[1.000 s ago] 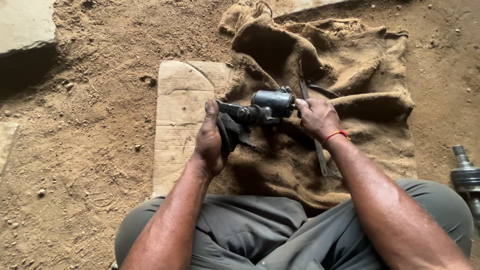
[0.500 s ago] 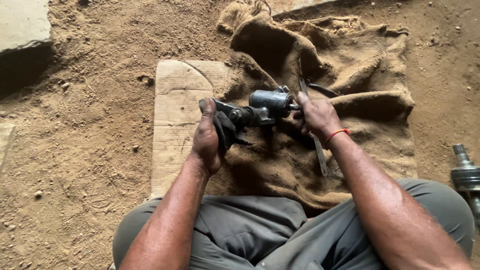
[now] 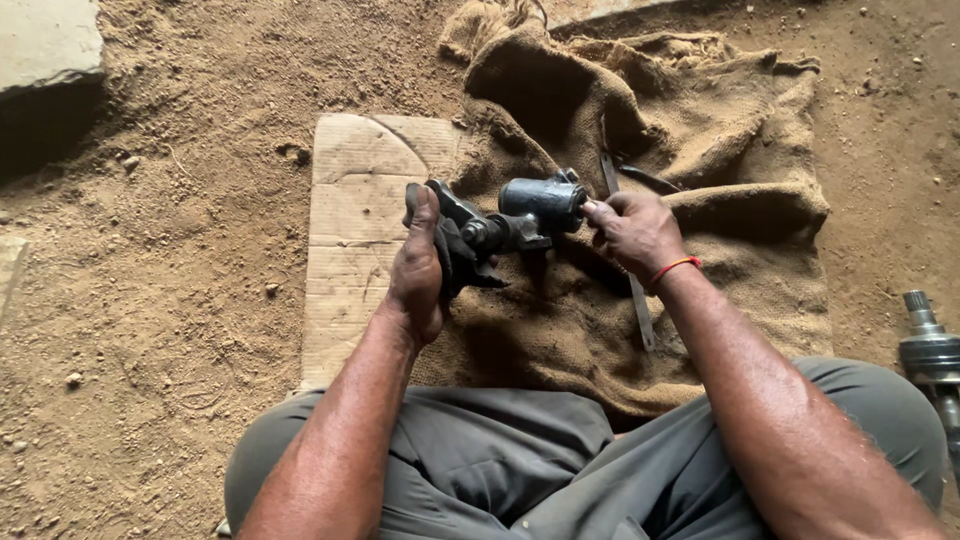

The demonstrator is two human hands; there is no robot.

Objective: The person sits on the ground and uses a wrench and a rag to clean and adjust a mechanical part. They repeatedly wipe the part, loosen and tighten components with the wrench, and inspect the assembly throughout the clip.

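Gripping the greasy metal part (image 3: pixel 505 225) above the burlap sack (image 3: pixel 700 150), the left hand (image 3: pixel 418 270) wraps its fingers around one end; the right hand (image 3: pixel 632 232) pinches the other.

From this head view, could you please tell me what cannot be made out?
- Left hand: palm and fingers hidden behind its own back and the dark metal part.
- Shaft: cut off by the right edge.
- Flat bar: middle hidden under the right hand.
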